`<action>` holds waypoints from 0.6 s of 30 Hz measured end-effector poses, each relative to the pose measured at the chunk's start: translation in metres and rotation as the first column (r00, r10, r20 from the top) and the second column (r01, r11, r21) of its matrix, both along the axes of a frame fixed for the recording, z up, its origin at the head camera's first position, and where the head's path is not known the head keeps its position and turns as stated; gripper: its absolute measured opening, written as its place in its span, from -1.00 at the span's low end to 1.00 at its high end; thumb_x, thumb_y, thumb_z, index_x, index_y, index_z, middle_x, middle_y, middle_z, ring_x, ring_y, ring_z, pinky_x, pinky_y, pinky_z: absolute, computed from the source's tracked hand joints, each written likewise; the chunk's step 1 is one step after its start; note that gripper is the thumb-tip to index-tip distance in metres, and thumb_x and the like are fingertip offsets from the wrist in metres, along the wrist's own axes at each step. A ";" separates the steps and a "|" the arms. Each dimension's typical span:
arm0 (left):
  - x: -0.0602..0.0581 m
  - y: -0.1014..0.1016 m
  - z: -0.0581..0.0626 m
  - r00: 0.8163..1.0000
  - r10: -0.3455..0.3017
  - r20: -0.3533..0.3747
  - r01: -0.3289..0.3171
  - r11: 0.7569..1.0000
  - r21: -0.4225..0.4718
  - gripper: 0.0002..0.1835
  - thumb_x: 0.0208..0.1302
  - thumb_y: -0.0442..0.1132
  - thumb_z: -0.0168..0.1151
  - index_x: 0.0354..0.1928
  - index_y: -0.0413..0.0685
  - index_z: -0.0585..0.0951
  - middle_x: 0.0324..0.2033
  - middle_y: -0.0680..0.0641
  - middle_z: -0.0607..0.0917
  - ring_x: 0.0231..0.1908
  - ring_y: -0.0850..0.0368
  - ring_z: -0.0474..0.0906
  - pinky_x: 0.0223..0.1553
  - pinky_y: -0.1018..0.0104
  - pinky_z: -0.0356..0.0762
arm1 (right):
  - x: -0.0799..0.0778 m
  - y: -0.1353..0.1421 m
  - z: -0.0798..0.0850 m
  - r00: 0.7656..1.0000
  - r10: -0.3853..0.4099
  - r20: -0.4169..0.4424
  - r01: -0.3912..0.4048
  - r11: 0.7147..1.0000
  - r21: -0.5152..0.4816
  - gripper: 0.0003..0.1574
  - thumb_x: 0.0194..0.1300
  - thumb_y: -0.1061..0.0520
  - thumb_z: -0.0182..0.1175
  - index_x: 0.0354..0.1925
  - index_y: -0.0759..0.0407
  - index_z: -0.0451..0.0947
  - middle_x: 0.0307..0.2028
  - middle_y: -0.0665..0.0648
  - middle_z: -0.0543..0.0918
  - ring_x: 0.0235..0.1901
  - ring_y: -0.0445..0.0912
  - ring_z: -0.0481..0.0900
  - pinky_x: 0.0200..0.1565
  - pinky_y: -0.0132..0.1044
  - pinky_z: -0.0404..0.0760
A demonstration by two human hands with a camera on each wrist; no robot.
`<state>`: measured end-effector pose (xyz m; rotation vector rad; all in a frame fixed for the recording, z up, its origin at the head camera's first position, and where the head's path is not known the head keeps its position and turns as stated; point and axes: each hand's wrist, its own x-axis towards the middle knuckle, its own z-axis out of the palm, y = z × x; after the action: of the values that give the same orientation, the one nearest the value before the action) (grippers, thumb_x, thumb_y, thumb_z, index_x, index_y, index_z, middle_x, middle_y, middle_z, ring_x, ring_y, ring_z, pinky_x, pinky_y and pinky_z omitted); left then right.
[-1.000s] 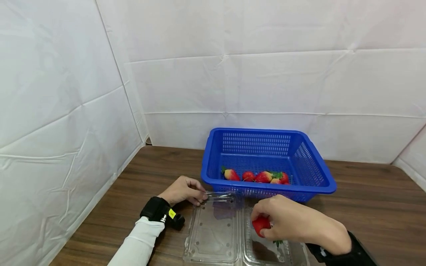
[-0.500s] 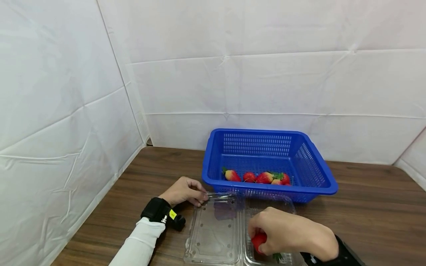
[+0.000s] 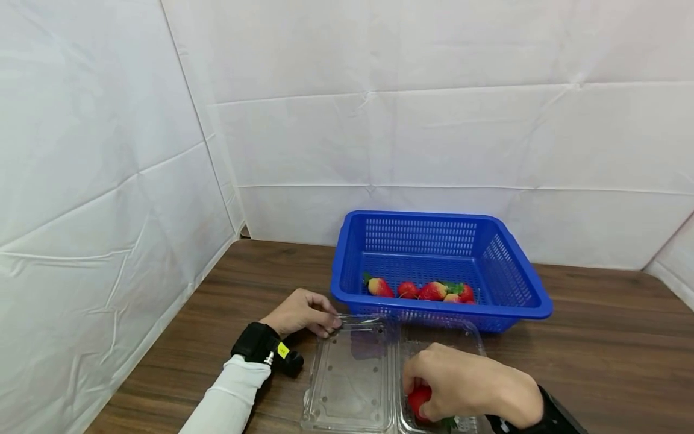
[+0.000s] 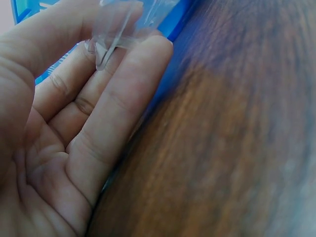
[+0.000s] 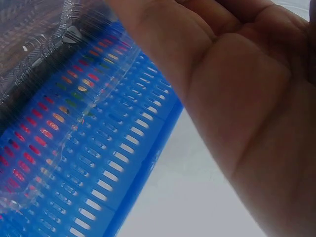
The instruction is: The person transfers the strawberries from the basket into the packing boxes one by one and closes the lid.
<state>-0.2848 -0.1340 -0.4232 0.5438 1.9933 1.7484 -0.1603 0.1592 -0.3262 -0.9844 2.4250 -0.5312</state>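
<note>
A strawberry [image 3: 418, 402], low and right of centre in the head view, is in the grip of your right hand [image 3: 466, 383], within the right half of a clear container [image 3: 349, 389]. Your left hand [image 3: 302, 313] pinches its upper-left corner. Above, a blue basket [image 3: 434, 307] holds more strawberries [image 3: 432, 292].

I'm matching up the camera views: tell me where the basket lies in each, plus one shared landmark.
Head: basket right of centre, slightly below mid-height.
Left wrist: basket in patches at the top, left and just right of centre.
Right wrist: basket slants across the left half.
Shared landmark: clear box; respectively bottom middle, top, upper left.
</note>
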 end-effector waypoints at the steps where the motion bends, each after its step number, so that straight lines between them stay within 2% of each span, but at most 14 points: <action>1: 0.000 0.000 0.000 1.000 -0.001 0.002 0.001 1.000 0.001 -0.78 0.06 -0.36 0.41 -0.27 -0.38 0.66 -0.38 -0.18 0.76 -0.39 0.01 0.68 -0.38 0.28 0.74 | 0.000 0.000 -0.001 1.000 0.002 -0.003 -0.002 1.000 0.001 -0.75 0.00 0.25 0.39 -0.36 -0.06 0.61 -0.48 -0.22 0.53 -0.49 -0.33 0.41 -0.46 -0.45 0.52; 10: 0.001 0.000 0.001 1.000 -0.005 -0.004 0.005 1.000 0.006 -0.78 0.07 -0.38 0.38 -0.27 -0.41 0.65 -0.37 -0.19 0.76 -0.39 0.02 0.68 -0.38 0.29 0.74 | -0.001 -0.002 -0.004 0.999 -0.023 0.040 0.022 0.999 0.025 -0.75 0.00 0.23 0.41 -0.37 -0.08 0.61 -0.52 -0.21 0.53 -0.51 -0.33 0.42 -0.46 -0.45 0.53; 18: -0.001 0.000 -0.001 1.000 -0.007 -0.002 0.007 1.000 0.004 -0.79 0.07 -0.38 0.39 -0.27 -0.40 0.66 -0.38 -0.18 0.76 -0.39 0.02 0.68 -0.38 0.29 0.74 | 0.000 -0.003 -0.005 0.999 -0.040 0.035 0.038 0.999 0.035 -0.76 -0.02 0.15 0.45 -0.38 -0.09 0.60 -0.51 -0.20 0.53 -0.51 -0.32 0.42 -0.46 -0.43 0.53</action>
<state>-0.2856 -0.1344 -0.4244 0.5530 1.9878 1.7488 -0.1601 0.1567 -0.3312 -0.9074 2.4178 -0.5148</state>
